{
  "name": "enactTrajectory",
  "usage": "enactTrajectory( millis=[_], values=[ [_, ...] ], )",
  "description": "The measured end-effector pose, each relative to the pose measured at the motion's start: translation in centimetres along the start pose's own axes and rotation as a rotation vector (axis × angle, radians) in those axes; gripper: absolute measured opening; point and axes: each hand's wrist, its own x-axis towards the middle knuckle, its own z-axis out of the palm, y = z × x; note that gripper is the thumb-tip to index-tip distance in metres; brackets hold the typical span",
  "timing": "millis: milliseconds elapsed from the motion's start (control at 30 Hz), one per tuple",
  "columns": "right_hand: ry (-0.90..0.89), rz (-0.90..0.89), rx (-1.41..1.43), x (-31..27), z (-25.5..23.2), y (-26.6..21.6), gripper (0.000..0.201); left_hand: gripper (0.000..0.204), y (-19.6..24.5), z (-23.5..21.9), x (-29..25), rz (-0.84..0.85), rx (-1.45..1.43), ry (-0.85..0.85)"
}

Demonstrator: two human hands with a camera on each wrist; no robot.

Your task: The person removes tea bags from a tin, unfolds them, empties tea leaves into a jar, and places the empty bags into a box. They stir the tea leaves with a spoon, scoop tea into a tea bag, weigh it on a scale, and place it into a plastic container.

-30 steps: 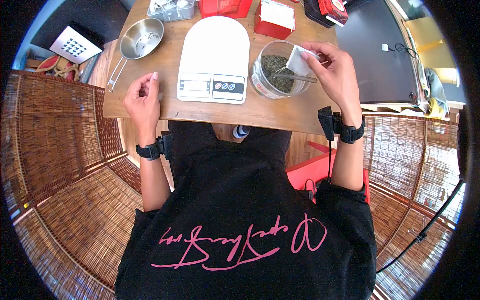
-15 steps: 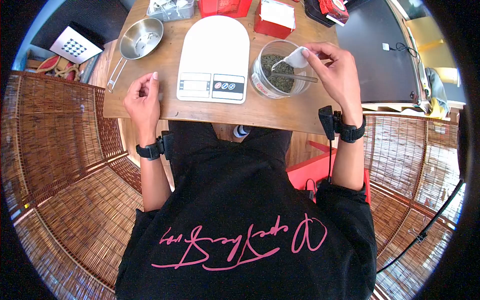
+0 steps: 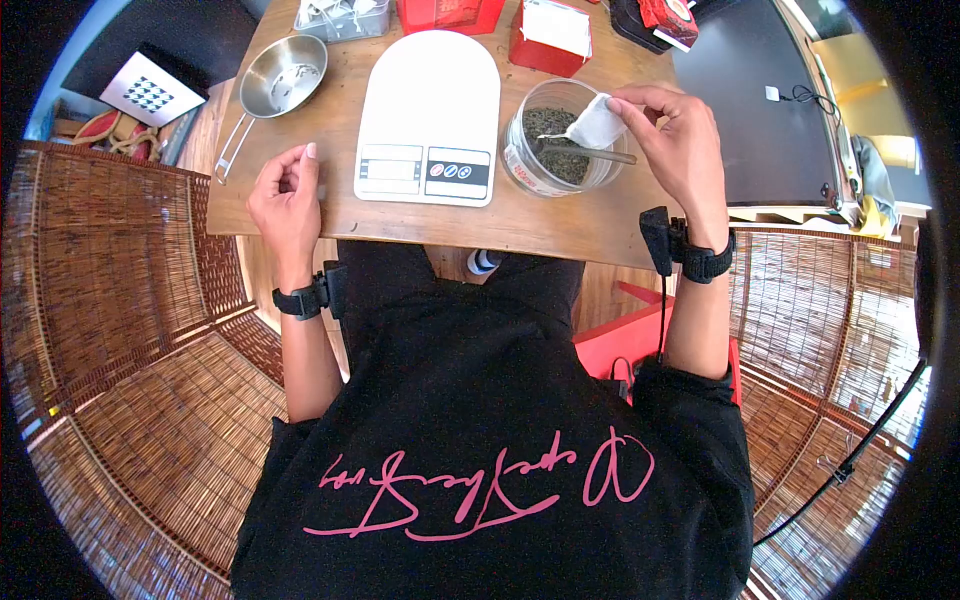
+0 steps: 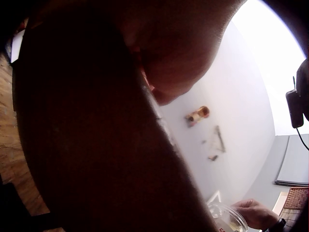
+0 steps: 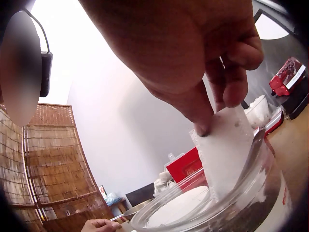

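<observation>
My right hand [image 3: 682,145] pinches a small white tea bag [image 3: 597,123] by its edge between thumb and fingers, over the rim of a clear jar [image 3: 522,165]. In the right wrist view the flat tea bag [image 5: 226,147] hangs from the fingertips just above the jar's rim [image 5: 159,220]. Dried dark green tea leaves [image 3: 553,127] fill part of the jar. A spoon's metal handle [image 3: 612,156] sticks out across the rim, below the bag. Holding nothing, my left hand [image 3: 285,200] rests at the table's front edge, its fingers loosely curled.
A white kitchen scale [image 3: 430,100] stands left of the jar. Farther left is a steel pan [image 3: 262,88] with a few leaves in it. Behind are a red box of white packets [image 3: 540,62], another red box [image 3: 450,15] and a grey plastic container [image 3: 355,28].
The tea bag first tilted up over the jar, then came down flatter again with its lower end over the leaves. My right hand shifted slightly; my left hand stayed still.
</observation>
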Motion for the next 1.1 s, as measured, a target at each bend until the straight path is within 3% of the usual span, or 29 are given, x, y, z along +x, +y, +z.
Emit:
enactTrajectory(
  millis=[333, 600, 833, 1000, 1100],
  values=[
    [-0.082, 0.074, -0.055, 0.4, -0.8, -0.2, 0.024, 0.019, 0.1, 0.0, 0.0, -0.005, 0.008, -0.002],
    [-0.009, -0.005, -0.002, 0.5, -0.1, 0.7, 0.025, 0.020, 0.1, 0.0, 0.0, -0.006, -0.003, -0.004],
    [-0.050, 0.059, -0.005, 0.5, -0.4, 0.1, 0.025, 0.019, 0.1, 0.0, 0.0, 0.002, 0.000, -0.008],
    [0.016, 0.041, 0.020, 0.4, -0.1, 0.0, 0.024, 0.019, -0.2, 0.0, 0.1, 0.013, 0.013, -0.004],
    [0.015, 0.022, 0.138, 0.4, 0.3, 0.7, 0.025, 0.020, 1.8, 0.0, 0.0, 0.010, -0.051, -0.052]
  ],
)
